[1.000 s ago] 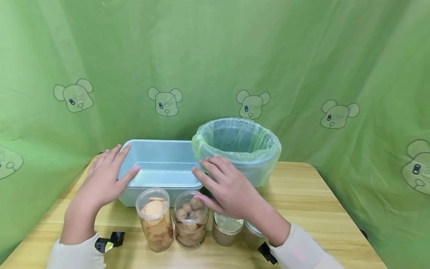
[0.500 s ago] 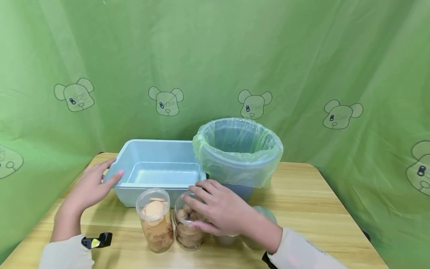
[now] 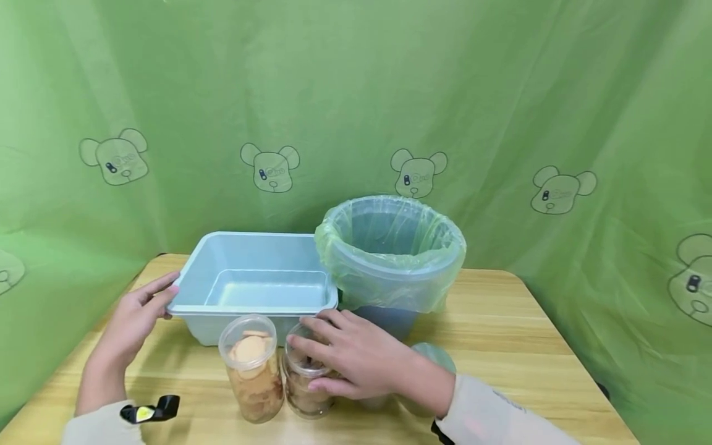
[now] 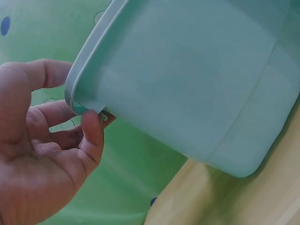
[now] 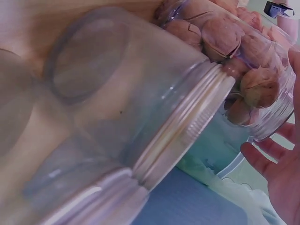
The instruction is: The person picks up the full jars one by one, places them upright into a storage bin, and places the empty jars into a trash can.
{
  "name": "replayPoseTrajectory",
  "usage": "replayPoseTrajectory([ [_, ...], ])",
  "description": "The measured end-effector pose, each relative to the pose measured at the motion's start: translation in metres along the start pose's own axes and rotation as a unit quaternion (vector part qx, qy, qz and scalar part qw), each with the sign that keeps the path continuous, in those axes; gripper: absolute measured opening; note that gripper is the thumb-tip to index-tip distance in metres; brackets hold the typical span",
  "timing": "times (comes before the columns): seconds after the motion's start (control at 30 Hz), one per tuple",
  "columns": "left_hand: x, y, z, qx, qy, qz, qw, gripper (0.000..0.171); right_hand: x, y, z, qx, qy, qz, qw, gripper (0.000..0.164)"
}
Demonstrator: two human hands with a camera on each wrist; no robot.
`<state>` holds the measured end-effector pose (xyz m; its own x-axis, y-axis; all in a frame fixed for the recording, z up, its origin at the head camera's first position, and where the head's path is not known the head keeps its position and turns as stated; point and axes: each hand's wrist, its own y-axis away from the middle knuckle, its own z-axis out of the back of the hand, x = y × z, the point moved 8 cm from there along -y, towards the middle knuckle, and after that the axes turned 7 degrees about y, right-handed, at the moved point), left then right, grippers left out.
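In the head view, my left hand (image 3: 130, 315) grips the left front corner of a light blue plastic bin (image 3: 250, 309). The left wrist view has the bin's wall (image 4: 183, 79) filling most of it, with my fingers at the rim and curled under it. My right hand (image 3: 356, 358) is over a clear jar of walnuts (image 3: 303, 398); fingers and thumb straddle its lid. Those walnuts (image 5: 261, 86) show well in the right wrist view, beside my right hand (image 5: 283, 176) at the edge. A clear jar of biscuits (image 3: 256, 392) stands just left of the walnut jar.
Two more lidded jars are at the right, mostly behind my right forearm; one lidded jar (image 5: 145, 75) is large in the right wrist view. A bucket with a green bag liner (image 3: 400, 269) stands beside the bin on the wooden table (image 3: 500, 346). A green curtain (image 3: 345, 80) surrounds it.
My left hand has come down and left from over the bin's side onto its front left corner. My right hand has lowered leftward onto the walnut jar's lid.
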<state>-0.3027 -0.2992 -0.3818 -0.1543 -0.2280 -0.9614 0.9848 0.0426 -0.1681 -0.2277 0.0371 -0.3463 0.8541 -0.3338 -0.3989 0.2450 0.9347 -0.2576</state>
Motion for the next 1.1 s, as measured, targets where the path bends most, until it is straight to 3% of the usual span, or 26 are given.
replayPoseTrajectory([
  [0.07, 0.004, 0.000, 0.001, 0.013, 0.109, -0.010, 0.9939, 0.050, 0.000, -0.002, 0.001, 0.002, -0.007, 0.002, 1.000, 0.061],
  [0.17, 0.007, 0.000, 0.000, 0.043, 0.252, -0.020, 0.9665, 0.042, 0.000, -0.006, 0.002, 0.014, -0.016, 0.004, 1.000, 0.060],
  [0.23, 0.007, 0.000, 0.000, 0.060, 0.305, -0.027, 0.9501, 0.046, 0.000, -0.008, 0.002, 0.026, -0.021, 0.004, 0.999, 0.061],
  [0.37, 0.007, 0.002, 0.000, 0.073, 0.343, -0.019, 0.9361, 0.050, -0.001, -0.013, 0.003, 0.048, -0.037, 0.008, 0.998, 0.062],
  [0.53, 0.007, 0.002, 0.001, 0.070, 0.351, -0.011, 0.9337, 0.047, -0.005, -0.016, 0.004, 0.059, -0.061, 0.008, 0.996, 0.064],
  [0.7, 0.007, 0.001, -0.003, 0.067, 0.343, -0.007, 0.9370, 0.042, -0.009, -0.017, 0.004, 0.066, -0.066, -0.001, 0.996, 0.064],
  [1.1, 0.007, 0.002, 0.000, 0.061, 0.347, 0.001, 0.9359, 0.042, -0.009, -0.023, 0.007, 0.082, -0.040, 0.008, 0.996, 0.056],
])
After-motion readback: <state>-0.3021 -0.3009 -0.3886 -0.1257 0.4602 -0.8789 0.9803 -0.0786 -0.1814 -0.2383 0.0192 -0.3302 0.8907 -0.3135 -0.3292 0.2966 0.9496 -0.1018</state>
